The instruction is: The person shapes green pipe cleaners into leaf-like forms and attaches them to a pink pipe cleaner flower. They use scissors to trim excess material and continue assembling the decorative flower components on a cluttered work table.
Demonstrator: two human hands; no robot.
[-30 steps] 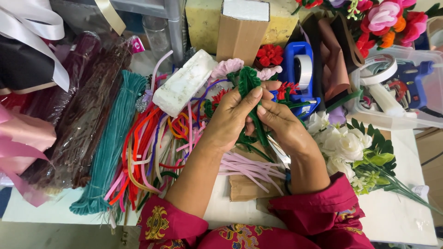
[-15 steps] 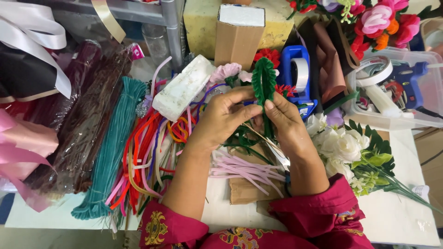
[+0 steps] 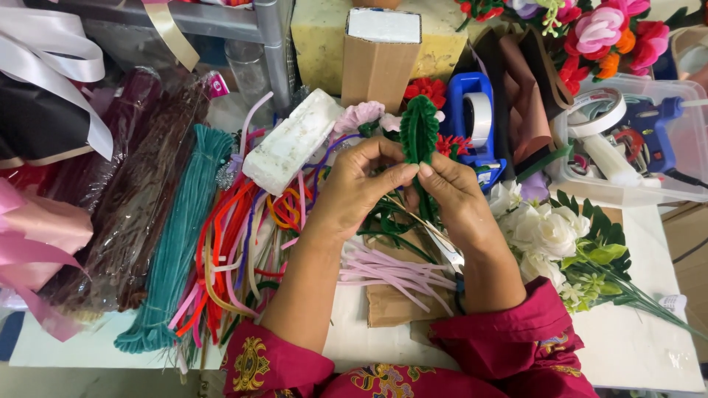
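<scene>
A dark green leaf made of fuzzy pipe cleaner stands upright, pinched at its lower part between the fingertips of both hands. My left hand holds it from the left, and my right hand from the right. Under the hands lie more dark green pipe cleaners and a loose bunch of pale pink ones on a brown paper piece. Both arms wear magenta embroidered sleeves.
Bundles of teal, brown and mixed orange-red pipe cleaners lie left. A white foam block, a cardboard box and a blue tape dispenser stand behind. White artificial flowers and a clear bin with tape and a blue glue gun are right.
The green leaf has been raised from lying low between the hands to standing upright above the fingertips. Both hands shifted slightly up and closer together.
</scene>
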